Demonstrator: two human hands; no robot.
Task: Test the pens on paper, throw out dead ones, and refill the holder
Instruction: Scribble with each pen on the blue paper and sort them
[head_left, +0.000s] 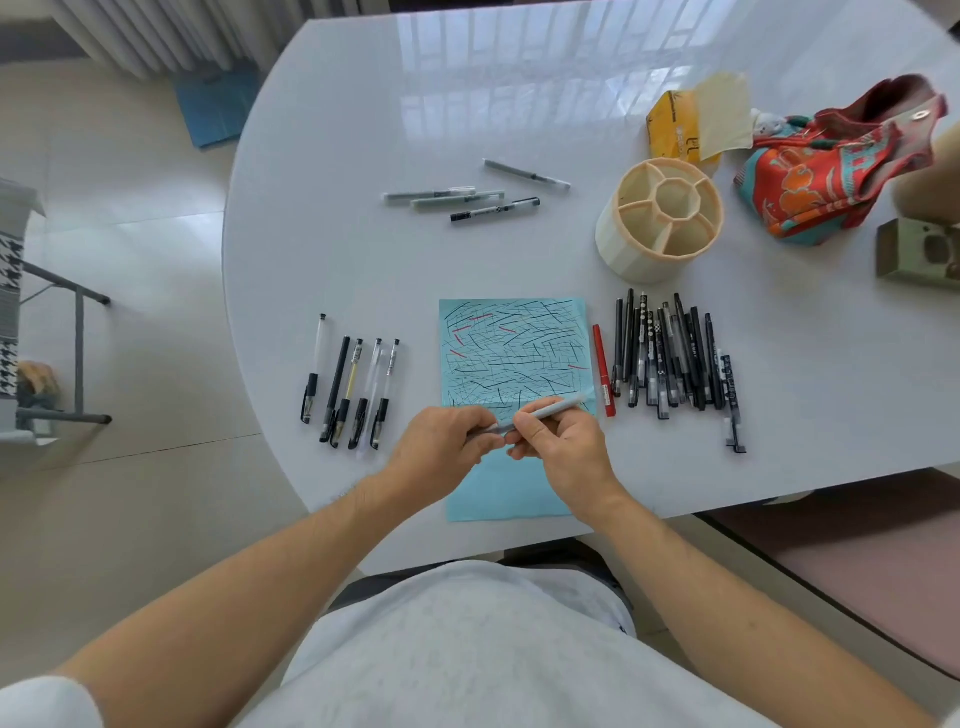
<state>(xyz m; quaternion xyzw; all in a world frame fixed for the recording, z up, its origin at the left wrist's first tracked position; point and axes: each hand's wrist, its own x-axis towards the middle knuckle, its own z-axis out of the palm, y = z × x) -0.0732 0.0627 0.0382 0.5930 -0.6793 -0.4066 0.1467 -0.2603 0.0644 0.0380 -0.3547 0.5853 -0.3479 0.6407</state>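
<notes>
Pens left (353, 387): five. Pens far (470, 195): four. Holder (658, 218): one.

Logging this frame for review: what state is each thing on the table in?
Grey pen: held by both hands over the paper.
Left hand: grips pen end.
Right hand: grips pen barrel.
Blue paper: flat, covered in test strokes.
Pen holder: upright, empty.
Red pen: lying beside paper.

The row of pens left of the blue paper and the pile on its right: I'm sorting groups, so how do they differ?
1. The left row holds five pens; the right pile holds many more.
2. The left row lies spaced, side by side; the right pile is packed and overlapping.
3. The left row has mostly clear barrels, one yellowish; the right pile is mostly dark, with one red pen at its edge.
Both lie on the table, roughly lengthwise toward the person.
</notes>
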